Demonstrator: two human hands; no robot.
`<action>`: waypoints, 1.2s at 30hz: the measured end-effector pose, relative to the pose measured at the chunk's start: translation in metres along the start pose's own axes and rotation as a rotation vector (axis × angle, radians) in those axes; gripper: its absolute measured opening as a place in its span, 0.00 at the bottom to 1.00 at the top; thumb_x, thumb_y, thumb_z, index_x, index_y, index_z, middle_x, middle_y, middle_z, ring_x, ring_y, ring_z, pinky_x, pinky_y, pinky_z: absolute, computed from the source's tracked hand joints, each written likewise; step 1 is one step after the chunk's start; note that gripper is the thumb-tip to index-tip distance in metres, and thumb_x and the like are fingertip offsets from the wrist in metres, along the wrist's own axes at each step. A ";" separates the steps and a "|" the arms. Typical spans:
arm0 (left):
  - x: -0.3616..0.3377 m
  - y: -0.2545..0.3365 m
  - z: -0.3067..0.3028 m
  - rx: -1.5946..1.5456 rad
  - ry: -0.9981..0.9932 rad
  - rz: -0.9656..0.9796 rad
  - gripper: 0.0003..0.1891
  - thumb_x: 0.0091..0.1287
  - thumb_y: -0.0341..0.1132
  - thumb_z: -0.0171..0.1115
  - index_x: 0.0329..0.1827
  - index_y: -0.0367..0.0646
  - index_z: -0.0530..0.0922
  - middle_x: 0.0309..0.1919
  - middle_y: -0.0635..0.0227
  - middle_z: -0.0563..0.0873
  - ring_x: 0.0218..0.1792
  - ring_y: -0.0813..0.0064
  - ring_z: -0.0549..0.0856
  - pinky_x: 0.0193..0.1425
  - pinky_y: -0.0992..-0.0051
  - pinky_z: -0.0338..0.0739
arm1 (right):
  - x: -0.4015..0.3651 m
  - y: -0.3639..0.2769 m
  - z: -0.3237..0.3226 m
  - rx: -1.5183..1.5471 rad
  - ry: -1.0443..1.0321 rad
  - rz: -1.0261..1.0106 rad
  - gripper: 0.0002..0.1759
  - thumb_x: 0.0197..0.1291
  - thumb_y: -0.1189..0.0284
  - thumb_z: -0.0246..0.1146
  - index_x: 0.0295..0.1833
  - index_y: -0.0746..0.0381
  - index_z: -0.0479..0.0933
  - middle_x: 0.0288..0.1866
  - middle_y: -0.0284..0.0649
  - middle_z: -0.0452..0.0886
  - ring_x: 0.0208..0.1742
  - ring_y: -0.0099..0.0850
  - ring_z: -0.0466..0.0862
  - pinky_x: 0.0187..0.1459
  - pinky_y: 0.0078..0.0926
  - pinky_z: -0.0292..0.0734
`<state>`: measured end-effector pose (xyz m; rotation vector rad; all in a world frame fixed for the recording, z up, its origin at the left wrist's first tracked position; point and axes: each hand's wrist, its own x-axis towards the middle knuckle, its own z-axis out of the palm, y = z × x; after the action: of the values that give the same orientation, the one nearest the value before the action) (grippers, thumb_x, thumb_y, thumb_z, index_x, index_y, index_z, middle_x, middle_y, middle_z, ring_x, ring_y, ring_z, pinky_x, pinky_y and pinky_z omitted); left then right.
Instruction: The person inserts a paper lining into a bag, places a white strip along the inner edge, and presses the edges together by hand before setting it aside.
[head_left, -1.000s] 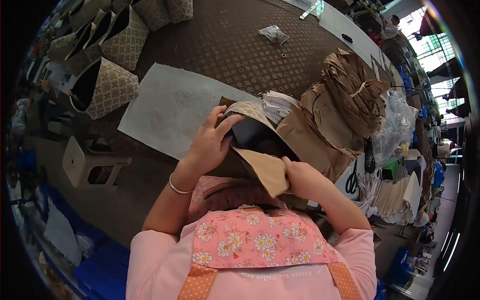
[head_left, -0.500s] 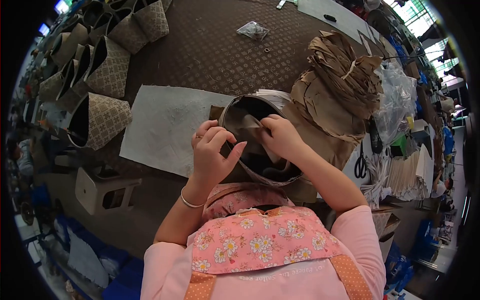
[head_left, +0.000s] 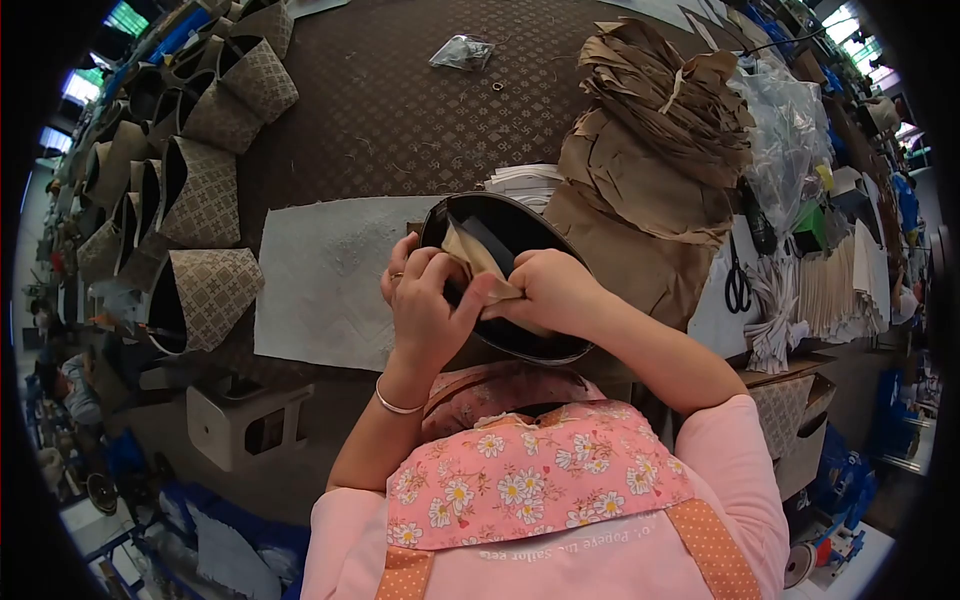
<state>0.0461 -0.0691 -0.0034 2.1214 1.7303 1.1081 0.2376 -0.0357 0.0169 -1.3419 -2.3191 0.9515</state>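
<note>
A dark-lined bag body lies on the table against the apron, its opening facing up. My left hand is at its left rim, fingers bent round the edge of a tan paper piece inside the opening. My right hand reaches over the right side and pinches the lower end of the same paper. Behind the paper, a dark grey flap shows within the bag. Some fingertips are hidden by the paper.
Patterned bag bodies stand in a cluster at the left. A white sheet lies left of my hands. Crumpled brown paper, clear plastic and black scissors are at the right. A stool stands lower left.
The paper inside the bag has turned up, its tan face now showing between my hands. My left hand has closed on its edge. The camera view has shifted.
</note>
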 end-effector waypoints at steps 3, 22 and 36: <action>0.004 -0.016 -0.002 -0.011 -0.095 0.041 0.15 0.56 0.45 0.75 0.26 0.44 0.80 0.40 0.70 0.83 0.64 0.51 0.73 0.66 0.54 0.57 | -0.001 -0.003 -0.006 -0.158 -0.151 0.023 0.26 0.51 0.46 0.69 0.30 0.62 0.86 0.33 0.44 0.83 0.35 0.44 0.84 0.41 0.40 0.79; 0.009 -0.026 -0.007 0.165 -0.361 0.139 0.18 0.59 0.21 0.57 0.51 0.48 0.83 0.45 0.63 0.87 0.68 0.52 0.73 0.69 0.56 0.54 | 0.040 0.016 0.017 -0.168 0.186 -0.329 0.07 0.60 0.65 0.65 0.42 0.54 0.82 0.37 0.35 0.83 0.42 0.37 0.83 0.51 0.35 0.75; 0.035 -0.034 -0.014 -0.006 -0.084 0.103 0.07 0.54 0.29 0.73 0.34 0.45 0.84 0.50 0.60 0.83 0.64 0.55 0.77 0.62 0.62 0.71 | 0.057 0.006 -0.002 -0.048 0.089 -0.274 0.05 0.59 0.69 0.65 0.40 0.56 0.81 0.37 0.38 0.81 0.39 0.42 0.84 0.40 0.39 0.80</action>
<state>0.0121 -0.0312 0.0022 2.2421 1.5948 1.0315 0.2132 0.0157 0.0103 -1.0245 -2.3912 0.7394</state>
